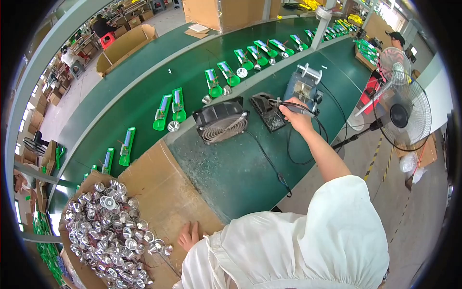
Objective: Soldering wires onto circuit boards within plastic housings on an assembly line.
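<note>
My right hand (297, 118) is closed around a soldering iron (304, 110) with a dark cable. Its front end is over a black stand (273, 119) on the green bench. My left hand (188, 235) lies with its fingers apart on a cardboard sheet (166, 192), apparently holding nothing. Beside it is a big heap of shiny silver reflector cups (108, 226) with thin wires, a few lying close to my fingers.
A black fan with a wire guard (222, 121) stands on the bench. Behind the stand is a blue machine with a wire spool (309, 73). Green plastic housings (178, 106) line the conveyor (144, 96). A pedestal fan (402, 115) is at the right.
</note>
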Demonstrator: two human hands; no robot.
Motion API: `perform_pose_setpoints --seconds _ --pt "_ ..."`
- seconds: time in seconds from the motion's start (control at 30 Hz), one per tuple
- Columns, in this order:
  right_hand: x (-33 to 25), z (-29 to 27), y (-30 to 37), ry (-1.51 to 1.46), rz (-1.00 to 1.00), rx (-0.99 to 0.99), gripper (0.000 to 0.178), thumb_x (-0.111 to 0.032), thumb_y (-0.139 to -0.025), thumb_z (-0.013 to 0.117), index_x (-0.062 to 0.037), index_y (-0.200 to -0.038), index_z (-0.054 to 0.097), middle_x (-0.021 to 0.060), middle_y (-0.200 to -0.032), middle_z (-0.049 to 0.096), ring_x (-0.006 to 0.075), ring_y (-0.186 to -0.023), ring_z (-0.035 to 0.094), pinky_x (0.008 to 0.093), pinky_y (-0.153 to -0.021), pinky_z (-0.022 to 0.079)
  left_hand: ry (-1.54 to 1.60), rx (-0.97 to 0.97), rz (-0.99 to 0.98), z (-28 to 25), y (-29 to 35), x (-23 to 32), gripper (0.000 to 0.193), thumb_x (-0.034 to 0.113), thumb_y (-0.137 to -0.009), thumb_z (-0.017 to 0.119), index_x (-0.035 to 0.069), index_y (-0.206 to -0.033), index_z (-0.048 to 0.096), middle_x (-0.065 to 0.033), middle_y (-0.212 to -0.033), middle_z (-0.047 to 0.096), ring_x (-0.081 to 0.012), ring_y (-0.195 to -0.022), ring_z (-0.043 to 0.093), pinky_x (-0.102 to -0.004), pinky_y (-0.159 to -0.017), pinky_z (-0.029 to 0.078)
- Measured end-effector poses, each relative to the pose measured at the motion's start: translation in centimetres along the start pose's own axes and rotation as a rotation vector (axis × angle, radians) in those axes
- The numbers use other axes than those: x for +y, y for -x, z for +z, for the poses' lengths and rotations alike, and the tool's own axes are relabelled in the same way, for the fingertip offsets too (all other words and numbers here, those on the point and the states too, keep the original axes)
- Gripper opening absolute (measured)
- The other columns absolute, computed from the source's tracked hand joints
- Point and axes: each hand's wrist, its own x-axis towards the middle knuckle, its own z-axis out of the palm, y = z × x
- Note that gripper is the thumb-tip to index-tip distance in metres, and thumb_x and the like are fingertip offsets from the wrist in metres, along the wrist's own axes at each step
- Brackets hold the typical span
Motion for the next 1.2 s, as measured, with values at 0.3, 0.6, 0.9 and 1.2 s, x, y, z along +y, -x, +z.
perform_pose_setpoints --seconds 0.3,0.6,0.9,1.2 --pt "-0.1 4.2 -0.4 -0.415 0.370 0.190 0.029 -0.013 -0.077 0.066 -0.0042 -0.102 0.054 0.0006 -0.068 0.058 0.0065 -0.054 0.052 0.0187 -0.045 0.040 -0.101 0.080 0.002 0.0 -0.6 1.9 0.034 0.020 -0.075 0.057 0.015 -0.109 0.057 -0.0090 -0.116 0.052 -0.0267 -0.106 0.051 -0.0424 -0.084 0.037" --pt "-11.9 5.4 -3.5 -0.176 0.206 -0.369 0.012 -0.014 -0.085 0.057 -0.0035 -0.090 0.059 0.0033 -0.068 0.060 0.0063 -0.053 0.054 0.0177 -0.047 0.041 -0.040 -0.070 -0.102 -0.7 -0.3 2.8 0.040 0.023 -0.078 0.053 0.013 -0.116 0.051 -0.0116 -0.121 0.046 -0.0288 -0.111 0.046 -0.0458 -0.089 0.035" --pt "-8.9 24.1 -25.3 0.354 -0.443 -0.630 0.027 -0.009 -0.077 0.060 -0.0075 -0.104 0.058 0.0091 -0.087 0.061 0.0191 -0.077 0.060 0.0301 -0.070 0.048 -0.057 -0.096 -0.118 -0.2 0.7 1.9 0.042 0.026 -0.076 0.054 0.018 -0.117 0.051 -0.0105 -0.122 0.045 -0.0272 -0.111 0.045 -0.0437 -0.087 0.036" --pt "-4.8 41.4 -30.6 1.014 -0.755 -0.548 0.038 -0.008 -0.084 0.041 -0.0178 -0.121 0.049 0.0100 -0.125 0.046 0.0270 -0.109 0.050 0.0356 -0.088 0.046 -0.284 -0.291 -0.026 -4.2 -7.1 -0.8 0.033 0.023 -0.075 0.056 0.009 -0.105 0.055 -0.0068 -0.117 0.052 -0.0224 -0.105 0.050 -0.0388 -0.084 0.041"
